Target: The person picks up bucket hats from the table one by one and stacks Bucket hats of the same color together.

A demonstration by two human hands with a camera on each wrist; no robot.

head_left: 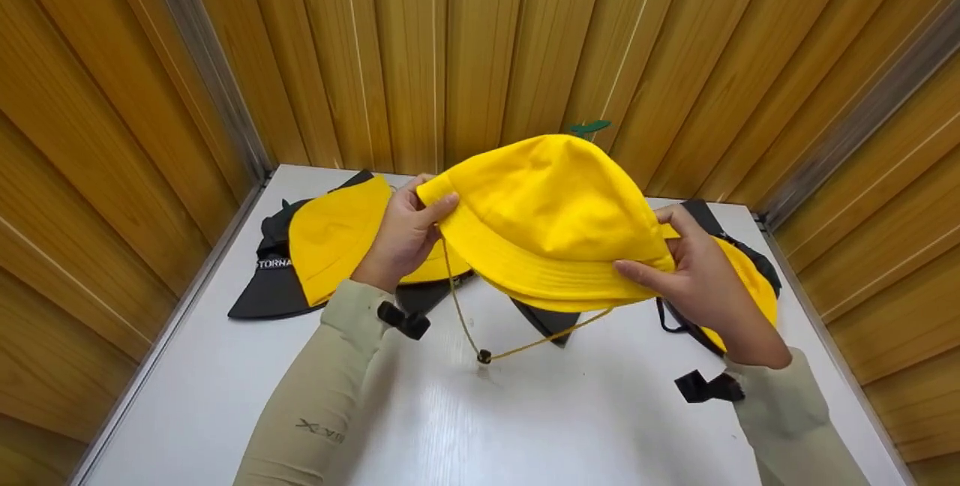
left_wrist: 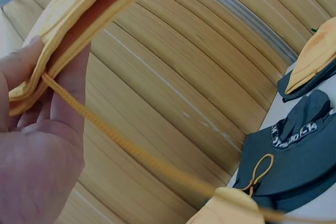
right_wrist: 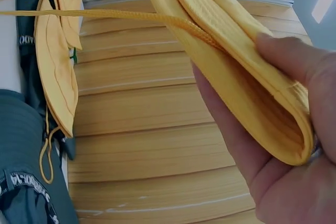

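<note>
A yellow bucket hat [head_left: 555, 208] is held up above the table, folded flat, with a green sprout on its crown. My left hand [head_left: 409, 235] pinches its left end, thumb on the near side. At the other end my right hand [head_left: 701, 283] grips the brim, thumb in front and fingers behind. From the hat hangs a yellow chin cord [head_left: 461, 313] with a dark cord stopper [head_left: 484, 356]. The left wrist view shows the folded brim [left_wrist: 79, 30] between thumb and fingers. In the right wrist view the doubled brim [right_wrist: 236, 72] lies in the palm.
On the white table [head_left: 480, 426], yellow hats [head_left: 337, 235] and black hats [head_left: 274, 291] lie overlapping at the left. More yellow hats [head_left: 754, 283] and black ones lie at the right, partly behind my right hand. Wood-patterned walls [head_left: 480, 43] enclose the back and sides.
</note>
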